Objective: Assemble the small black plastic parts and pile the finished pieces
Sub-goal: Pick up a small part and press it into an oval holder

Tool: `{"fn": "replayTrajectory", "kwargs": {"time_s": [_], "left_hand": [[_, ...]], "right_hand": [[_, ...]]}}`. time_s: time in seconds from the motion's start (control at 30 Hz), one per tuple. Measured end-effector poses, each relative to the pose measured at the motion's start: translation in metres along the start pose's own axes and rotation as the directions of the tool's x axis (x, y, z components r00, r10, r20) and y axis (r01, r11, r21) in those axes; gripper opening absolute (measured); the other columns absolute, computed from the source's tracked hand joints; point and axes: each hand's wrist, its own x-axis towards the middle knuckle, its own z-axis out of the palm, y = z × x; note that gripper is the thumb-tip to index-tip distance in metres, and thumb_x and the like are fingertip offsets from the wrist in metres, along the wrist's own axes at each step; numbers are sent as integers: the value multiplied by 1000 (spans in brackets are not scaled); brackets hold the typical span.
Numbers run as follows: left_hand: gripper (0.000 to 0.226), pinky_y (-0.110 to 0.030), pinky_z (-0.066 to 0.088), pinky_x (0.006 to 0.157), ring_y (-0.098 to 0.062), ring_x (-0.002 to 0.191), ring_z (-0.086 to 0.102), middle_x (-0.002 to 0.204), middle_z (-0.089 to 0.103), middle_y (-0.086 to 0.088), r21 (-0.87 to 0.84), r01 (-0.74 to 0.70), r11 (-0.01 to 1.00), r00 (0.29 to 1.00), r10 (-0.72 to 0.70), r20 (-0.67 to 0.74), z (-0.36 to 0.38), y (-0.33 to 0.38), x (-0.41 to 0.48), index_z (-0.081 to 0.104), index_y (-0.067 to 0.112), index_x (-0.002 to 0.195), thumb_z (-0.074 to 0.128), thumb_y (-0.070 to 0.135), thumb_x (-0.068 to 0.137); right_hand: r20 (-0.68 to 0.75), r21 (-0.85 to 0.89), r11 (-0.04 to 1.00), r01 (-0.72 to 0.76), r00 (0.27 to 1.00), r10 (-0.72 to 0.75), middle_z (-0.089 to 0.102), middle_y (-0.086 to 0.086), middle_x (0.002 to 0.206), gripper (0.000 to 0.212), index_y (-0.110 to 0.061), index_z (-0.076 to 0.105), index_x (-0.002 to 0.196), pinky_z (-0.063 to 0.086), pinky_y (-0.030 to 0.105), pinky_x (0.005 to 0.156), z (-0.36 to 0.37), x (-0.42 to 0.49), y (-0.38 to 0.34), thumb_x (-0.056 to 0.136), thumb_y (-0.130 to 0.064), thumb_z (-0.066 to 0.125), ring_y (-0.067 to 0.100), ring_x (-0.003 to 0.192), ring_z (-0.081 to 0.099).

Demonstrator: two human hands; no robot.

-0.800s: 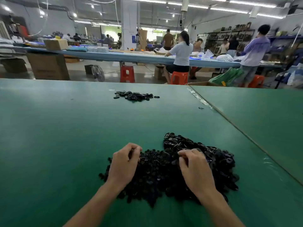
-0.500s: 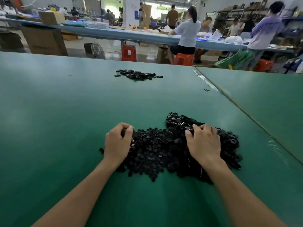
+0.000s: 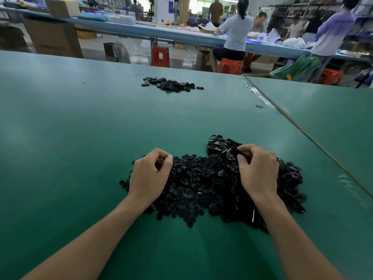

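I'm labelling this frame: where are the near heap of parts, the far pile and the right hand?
near heap of parts (image 3: 193, 184), head view, its middle.
far pile (image 3: 171, 84), head view, its centre.
right hand (image 3: 260, 174), head view, back of hand.

On the near middle of the work table (image 3: 80, 128) lies a heap of small parts (image 3: 201, 190). The left hand (image 3: 150, 174) rests on the heap's left edge. The right hand (image 3: 258, 170) sits on its far right end, fingers curled round one part (image 3: 241, 153). Far across the same table, a little left of the heap, lies a smaller pile of pieces (image 3: 171, 84). On the right a second table (image 3: 333, 118) butts against the first, with a stray piece (image 3: 259, 106) just left of the joint. Beyond the far edge stand a stool (image 3: 160, 56), a fan (image 3: 121, 52) and, at the left, cardboard boxes (image 3: 53, 37). Behind them runs a long table (image 3: 141, 30) with a seated person (image 3: 235, 35) at it.
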Motion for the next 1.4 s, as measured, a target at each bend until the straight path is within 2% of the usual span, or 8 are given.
{"fn": "replayTrajectory", "kwargs": {"time_s": [0.13, 0.27, 0.5, 0.77, 0.83, 1.0, 1.2, 1.4], "left_hand": [[27, -28, 48, 54, -6, 52, 55, 57, 60, 14, -6, -13, 1000, 1000, 13, -17, 0, 4, -2, 63, 30, 72, 59, 52, 87], [32, -30, 52, 59, -4, 62, 61, 68, 65, 21, 36, -48, 998, 998, 50, -46, -2, 7, -3, 72, 38, 84, 53, 64, 84], [32, -37, 55, 77, -2, 82, 64, 87, 72, 21, 18, -212, 977, 976, 210, 49, -4, 8, -5, 76, 36, 105, 59, 55, 87], [11, -14, 53, 72, 1, 76, 71, 81, 75, 21, -202, -36, 979, 996, 53, 75, -4, 0, 3, 75, 36, 87, 78, 26, 87], [10, -19, 56, 72, -2, 75, 72, 80, 76, 16, -258, 18, 966, 999, -4, 52, -4, -3, 4, 76, 31, 88, 77, 21, 88], [8, -28, 60, 74, -8, 77, 75, 80, 77, 11, -312, 75, 947, 997, -61, 54, -2, -5, 4, 76, 29, 93, 74, 22, 91], [11, -31, 60, 71, -9, 72, 73, 79, 76, 13, -282, 67, 957, 998, -60, 36, -2, -6, 4, 77, 31, 93, 70, 22, 93], [10, -53, 57, 66, -34, 69, 69, 73, 75, 1, -289, 55, 956, 998, -56, 8, -3, -2, 2, 77, 35, 88, 67, 33, 87]], "right_hand": [[-33, 362, 929, 75, 997, -68, 70, -5, 98, 18, -19, 75, 106, 48, 11, 78, 7, -15, -27, 92, -9, 70, 2, 87, 65], [168, 650, 759, -28, 980, -107, 76, -16, 89, 26, -29, 75, 100, 54, 16, 79, 25, -38, -55, 88, -7, 75, 1, 85, 70], [234, 734, 677, -49, 955, -184, 76, -14, 91, 30, -31, 75, 96, 53, 17, 79, 41, -51, -51, 90, -2, 71, 6, 88, 72], [129, 583, 810, 63, 977, -168, 72, -14, 93, 28, -29, 74, 108, 50, 10, 79, 42, -55, -51, 89, -9, 74, 1, 89, 68], [80, 412, 891, 190, 967, -243, 63, -16, 94, 25, -23, 75, 108, 44, 4, 78, 40, -58, -51, 87, -10, 76, -1, 87, 61], [343, 74, 963, 258, 900, -268, 53, -11, 102, 34, -24, 68, 124, 36, 15, 91, 38, -65, -46, 95, -40, 64, 8, 103, 44], [331, 77, 971, 225, 913, -237, 59, -10, 95, 14, -23, 74, 105, 28, 12, 84, 37, -63, -46, 96, -28, 65, 10, 95, 47], [278, 132, 971, 199, 933, -229, 63, -12, 91, 10, -23, 76, 100, 35, 5, 81, 37, -65, -43, 92, -26, 71, 10, 92, 51]]}}
